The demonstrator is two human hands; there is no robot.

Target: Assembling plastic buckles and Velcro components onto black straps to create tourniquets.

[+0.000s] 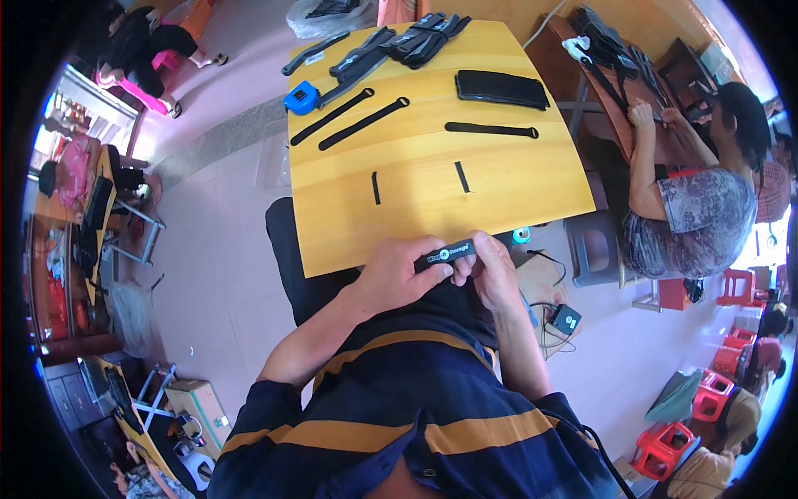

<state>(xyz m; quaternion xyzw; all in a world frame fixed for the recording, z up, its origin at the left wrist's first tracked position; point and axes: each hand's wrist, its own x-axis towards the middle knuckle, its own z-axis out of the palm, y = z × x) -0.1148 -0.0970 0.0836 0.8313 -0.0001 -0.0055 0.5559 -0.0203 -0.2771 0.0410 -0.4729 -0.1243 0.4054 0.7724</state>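
Just off the near edge of the yellow table (499,187), both my hands hold a folded black strap (450,253) with pale printing on its face. My left hand (391,270) pinches one end between thumb and fingers. At the other end, my right hand (496,270) grips it, thumb on top and fingers curled under. Two short black strips (462,177) lie apart on the table just beyond my hands. Farther off are two long black straps (363,124) with looped ends at the left, and a similar single strap (490,130) at the right.
A blue tape measure (301,98), bundled dark straps (428,40) and a black folded stack (501,89) sit on the table's far part. A grey stool (594,249) stands at right, near a co-worker (694,200) at a brown table. A cabled black box (565,319) lies below.
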